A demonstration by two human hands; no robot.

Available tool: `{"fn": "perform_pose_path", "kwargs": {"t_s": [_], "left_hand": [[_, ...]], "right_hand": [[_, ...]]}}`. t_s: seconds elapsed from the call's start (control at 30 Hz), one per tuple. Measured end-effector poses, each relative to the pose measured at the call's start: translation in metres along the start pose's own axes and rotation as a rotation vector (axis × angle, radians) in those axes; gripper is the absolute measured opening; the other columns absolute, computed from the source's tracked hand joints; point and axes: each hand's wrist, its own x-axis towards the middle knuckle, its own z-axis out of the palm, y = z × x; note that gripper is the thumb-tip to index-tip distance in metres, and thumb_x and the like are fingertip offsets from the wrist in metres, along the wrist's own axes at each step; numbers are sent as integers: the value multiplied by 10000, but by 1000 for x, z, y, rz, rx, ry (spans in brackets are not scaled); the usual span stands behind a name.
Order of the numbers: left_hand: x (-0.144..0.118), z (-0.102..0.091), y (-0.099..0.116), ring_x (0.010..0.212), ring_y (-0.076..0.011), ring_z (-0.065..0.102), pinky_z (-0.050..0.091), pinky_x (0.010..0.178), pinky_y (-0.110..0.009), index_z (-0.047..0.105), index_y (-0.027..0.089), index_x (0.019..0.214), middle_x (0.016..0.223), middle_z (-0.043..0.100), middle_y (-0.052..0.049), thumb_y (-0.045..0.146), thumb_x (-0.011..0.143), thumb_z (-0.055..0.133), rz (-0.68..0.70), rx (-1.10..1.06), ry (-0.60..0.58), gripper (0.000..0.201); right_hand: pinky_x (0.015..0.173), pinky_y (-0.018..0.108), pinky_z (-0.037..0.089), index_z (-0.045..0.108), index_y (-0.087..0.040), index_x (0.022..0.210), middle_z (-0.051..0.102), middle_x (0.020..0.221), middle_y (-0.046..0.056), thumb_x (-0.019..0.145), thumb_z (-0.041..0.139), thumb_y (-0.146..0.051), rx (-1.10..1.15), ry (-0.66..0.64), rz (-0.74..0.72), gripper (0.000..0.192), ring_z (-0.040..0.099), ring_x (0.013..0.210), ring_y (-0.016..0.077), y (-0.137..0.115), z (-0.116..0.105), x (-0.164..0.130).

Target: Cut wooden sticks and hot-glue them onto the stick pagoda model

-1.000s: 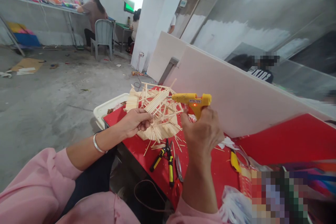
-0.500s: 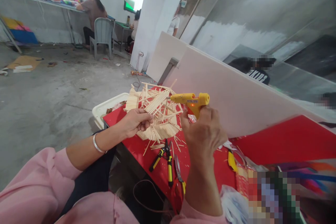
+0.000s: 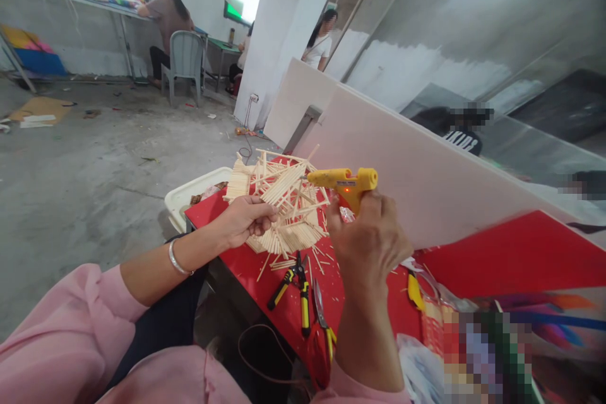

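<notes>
Left hand [image 3: 250,218] is still pinching sticks [image 3: 283,184], right hand [image 3: 372,237] still gripping the glue gun [image 3: 331,178], so work is holding position.

Premises present as a craft workshop. Concrete floor [image 3: 108,164] is bare, scattered with scraps [image 3: 38,118]; walls [image 3: 454,63] are patchily whitened. A person [image 3: 168,16] sits at a long, cluttered bench [image 3: 85,2]. A glue gun [image 3: 343,180] is held above a red table [image 3: 402,315], pliers [image 3: 304,309] and scissors [image 3: 319,303] by its near edge.

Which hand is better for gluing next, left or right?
Probably right. The right hand grips the yellow plastic glue gun, pointed at the slim pale wooden sticks; the left hand pinches them.
</notes>
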Motion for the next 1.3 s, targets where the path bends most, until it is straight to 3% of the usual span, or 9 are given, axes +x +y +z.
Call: {"fn": "perform_pose_path", "kwargs": {"t_s": [1.3], "left_hand": [[0, -1, 0, 371, -42, 422, 279, 378, -199, 614, 125, 590, 461, 544, 10, 186, 697, 692, 14, 0, -30, 146]], "right_hand": [[527, 287, 152, 610, -130, 1082, 587, 839, 72, 876, 496, -420, -15, -2, -26, 373, 352, 592, 118, -1, -5, 7]]}}
